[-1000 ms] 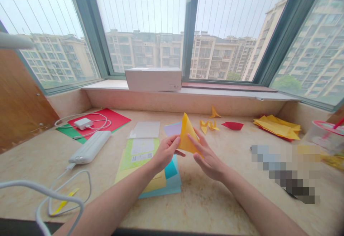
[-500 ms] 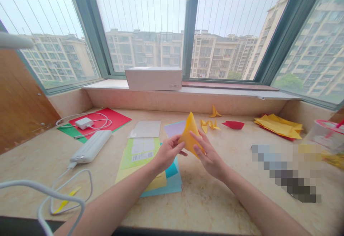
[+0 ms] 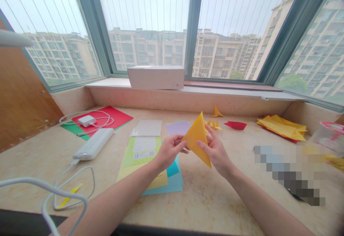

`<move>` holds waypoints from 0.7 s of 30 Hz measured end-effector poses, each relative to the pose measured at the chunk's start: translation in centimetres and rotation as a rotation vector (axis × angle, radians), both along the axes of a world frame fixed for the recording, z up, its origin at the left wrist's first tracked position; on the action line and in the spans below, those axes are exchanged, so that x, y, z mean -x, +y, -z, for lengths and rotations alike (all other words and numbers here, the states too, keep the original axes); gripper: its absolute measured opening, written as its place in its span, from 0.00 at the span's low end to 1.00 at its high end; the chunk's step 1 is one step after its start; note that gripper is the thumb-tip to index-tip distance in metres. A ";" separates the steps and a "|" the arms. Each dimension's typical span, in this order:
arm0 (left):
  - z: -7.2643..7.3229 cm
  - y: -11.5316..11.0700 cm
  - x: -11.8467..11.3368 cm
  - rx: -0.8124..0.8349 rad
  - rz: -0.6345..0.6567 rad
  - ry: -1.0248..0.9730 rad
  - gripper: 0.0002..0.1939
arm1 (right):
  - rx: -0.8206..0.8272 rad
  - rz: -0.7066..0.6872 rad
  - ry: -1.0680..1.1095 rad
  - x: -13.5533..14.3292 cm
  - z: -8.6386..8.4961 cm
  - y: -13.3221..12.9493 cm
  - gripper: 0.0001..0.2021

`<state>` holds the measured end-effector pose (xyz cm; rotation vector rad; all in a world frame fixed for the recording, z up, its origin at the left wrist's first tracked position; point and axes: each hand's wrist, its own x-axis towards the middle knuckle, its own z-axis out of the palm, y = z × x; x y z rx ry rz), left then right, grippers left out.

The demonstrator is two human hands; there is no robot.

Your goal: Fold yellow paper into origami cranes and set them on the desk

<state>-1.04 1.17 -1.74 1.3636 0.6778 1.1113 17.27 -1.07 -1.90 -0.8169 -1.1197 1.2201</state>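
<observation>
A yellow sheet of paper [image 3: 198,137], folded into a triangle, is held up above the counter between both hands, one point upward and another down toward the right. My left hand [image 3: 172,150] pinches its left corner between thumb and fingers. On the right side, my right hand [image 3: 215,150] grips the long edge, thumb on the near face and fingers behind. Just beyond the right hand stand small folded yellow paper shapes [image 3: 214,124], partly hidden by the paper and fingers. Another yellow folded piece [image 3: 216,111] stands by the back wall.
Coloured sheets [image 3: 174,184] and a green packet [image 3: 139,153] lie under my left arm. A white power bank [image 3: 93,144] with cables is at left. To the right are a red folded paper [image 3: 235,125], a yellow paper stack [image 3: 282,126] and a plastic cup [image 3: 329,135].
The yellow paper has turned so its flat triangular face shows, and it has shifted slightly right. My right thumb now lies on the near face, with the fingers behind it.
</observation>
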 end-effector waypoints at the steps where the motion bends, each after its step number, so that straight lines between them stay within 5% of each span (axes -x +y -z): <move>1: 0.0 0.0 0.0 -0.001 -0.002 0.004 0.17 | 0.004 -0.003 -0.003 0.0 0.0 0.0 0.40; 14: -0.1 0.0 0.2 -0.006 0.002 0.014 0.22 | 0.064 -0.028 -0.008 -0.2 0.0 -0.1 0.40; 21: -0.3 0.7 0.7 0.019 -0.223 0.072 0.14 | 0.071 -0.036 0.063 -1.5 -0.6 0.3 0.28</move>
